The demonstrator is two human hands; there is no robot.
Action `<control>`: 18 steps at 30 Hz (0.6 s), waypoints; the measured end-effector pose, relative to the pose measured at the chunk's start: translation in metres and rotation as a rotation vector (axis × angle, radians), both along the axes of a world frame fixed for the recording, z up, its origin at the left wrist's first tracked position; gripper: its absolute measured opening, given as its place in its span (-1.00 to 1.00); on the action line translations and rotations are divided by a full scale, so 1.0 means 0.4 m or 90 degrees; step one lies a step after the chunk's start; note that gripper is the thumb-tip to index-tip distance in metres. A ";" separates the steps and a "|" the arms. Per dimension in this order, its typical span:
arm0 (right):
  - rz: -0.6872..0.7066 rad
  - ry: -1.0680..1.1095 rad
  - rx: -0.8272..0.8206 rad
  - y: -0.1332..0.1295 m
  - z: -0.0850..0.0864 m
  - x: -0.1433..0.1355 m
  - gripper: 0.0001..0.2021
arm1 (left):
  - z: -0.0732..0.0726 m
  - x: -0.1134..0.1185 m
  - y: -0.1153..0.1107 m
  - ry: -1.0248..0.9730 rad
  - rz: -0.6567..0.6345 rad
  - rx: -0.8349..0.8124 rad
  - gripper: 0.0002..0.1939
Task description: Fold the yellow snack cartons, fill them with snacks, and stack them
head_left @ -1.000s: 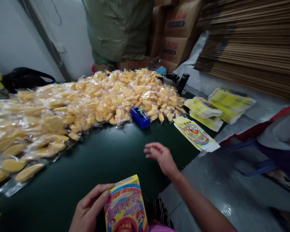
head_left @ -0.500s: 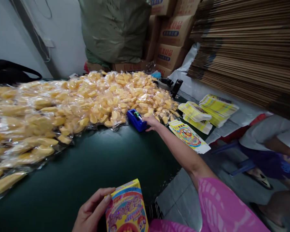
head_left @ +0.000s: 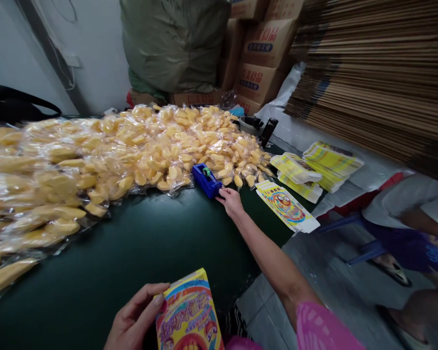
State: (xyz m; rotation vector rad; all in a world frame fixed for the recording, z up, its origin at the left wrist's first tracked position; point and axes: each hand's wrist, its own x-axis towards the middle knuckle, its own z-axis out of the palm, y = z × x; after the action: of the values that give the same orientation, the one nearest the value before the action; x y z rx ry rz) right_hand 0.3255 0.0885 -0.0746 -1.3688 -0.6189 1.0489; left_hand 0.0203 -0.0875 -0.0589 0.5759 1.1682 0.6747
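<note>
My left hand point(head_left: 136, 318) holds a yellow printed cardboard box point(head_left: 188, 316) by its left edge, low in front of me, with the thumb on its front face. Farther out on the dark green table point(head_left: 142, 243) stands a blue tape dispenser point(head_left: 207, 182) with a small green-cored roll. My right arm stretches out to it. At its near end my right hand point(head_left: 231, 200) pinches thumb and fingers together on the tape; the clear strip itself is hard to make out.
A wide heap of clear-wrapped yellow pieces point(head_left: 131, 146) covers the table's far side. Flattened yellow cartons point(head_left: 286, 206) lie at right, near a black cylinder point(head_left: 269, 132). Stacked cardboard point(head_left: 375, 82) rises behind. Another person point(head_left: 405, 214) sits at far right.
My right hand has drawn back slightly from the dispenser towards me, its fingers now pinched. The box in my left hand has shifted slightly left.
</note>
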 end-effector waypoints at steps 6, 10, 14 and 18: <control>-0.024 -0.016 -0.055 0.032 -0.006 0.004 -0.68 | -0.006 0.009 0.007 0.083 -0.054 0.107 -0.52; -0.064 -0.039 -0.099 0.038 0.018 -0.007 -0.67 | 0.011 0.016 0.011 0.098 -0.019 0.174 -0.49; -0.079 -0.049 -0.103 0.009 0.065 -0.023 -0.66 | 0.053 0.022 0.023 0.092 0.125 0.283 -0.52; -0.048 -0.032 -0.052 -0.116 0.122 -0.069 -0.86 | 0.090 0.026 0.024 0.130 0.183 0.410 -0.64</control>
State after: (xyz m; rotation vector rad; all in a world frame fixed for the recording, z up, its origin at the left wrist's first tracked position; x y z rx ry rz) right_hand 0.2981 0.0423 -0.0258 -1.4817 -0.5617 0.9910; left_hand 0.0308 -0.0778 -0.0230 1.0451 1.2299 1.2823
